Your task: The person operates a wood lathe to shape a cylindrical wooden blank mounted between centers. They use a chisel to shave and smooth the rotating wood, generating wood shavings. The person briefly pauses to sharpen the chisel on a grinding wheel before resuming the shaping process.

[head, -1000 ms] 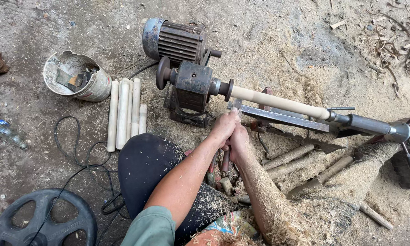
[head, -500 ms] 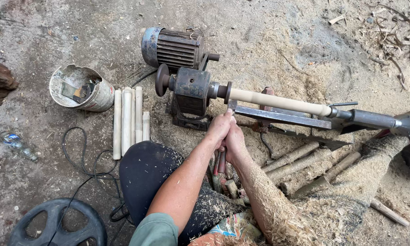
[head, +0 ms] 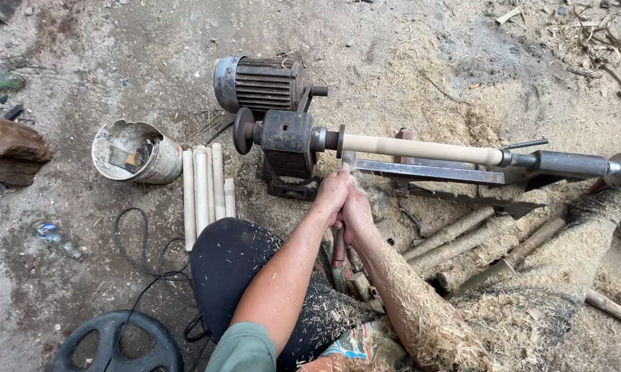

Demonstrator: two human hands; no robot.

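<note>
A lathe [head: 290, 141] sits on the dirt floor and serves as the landmark. Its headstock is at the left, with a ribbed motor [head: 259, 83] just behind it, and a long steel rest [head: 428, 172] runs to the right in front of the spindle line. A pale wooden rod [head: 421, 148] is mounted in the lathe, its long axis lying left to right and sloping slightly down toward the right, where it meets the tailstock [head: 572, 164]. Rough sticks [head: 462, 238] lie in the shavings in front of the lathe, to the right. A row of turned pegs [head: 204, 193] lies left of the lathe, long axes pointing away from the person, beside a battered bucket [head: 135, 151]. A black wheel [head: 117, 344] lies far in front, to the left. Both hands meet just in front of the headstock end of the rod. The left hand [head: 332, 196] and right hand [head: 357, 210] are curled shut around a chisel [head: 339, 244], its red handle pointing back toward the person and its tip toward the rod over the rest. The right forearm is coated in shavings.
</note>
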